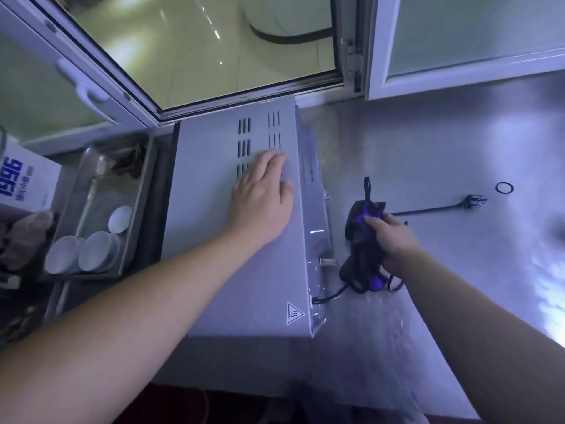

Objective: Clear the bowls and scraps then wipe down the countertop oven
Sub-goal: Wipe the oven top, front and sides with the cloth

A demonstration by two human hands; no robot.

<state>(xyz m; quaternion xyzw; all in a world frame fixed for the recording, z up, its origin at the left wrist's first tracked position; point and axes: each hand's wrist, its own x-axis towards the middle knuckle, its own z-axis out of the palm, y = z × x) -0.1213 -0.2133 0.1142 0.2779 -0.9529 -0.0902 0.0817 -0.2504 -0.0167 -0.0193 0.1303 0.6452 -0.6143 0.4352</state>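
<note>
The silver countertop oven (214,240) stands on the steel counter below an open window, its vented top facing me. My left hand (263,191) lies flat on the oven's top near the right edge, fingers straight. My right hand (391,243) grips a dark cloth with purple patches (363,255) just right of the oven, low over the counter. Several white bowls (91,249) sit in a metal tray (134,228) left of the oven, with dark scraps (128,163) at the tray's far end.
A thin black tool (437,209) and a black ring (504,188) lie on the steel counter (458,286) to the right. A white box with blue print (24,182) stands at the far left. The oven's black cord (330,296) trails by its right side.
</note>
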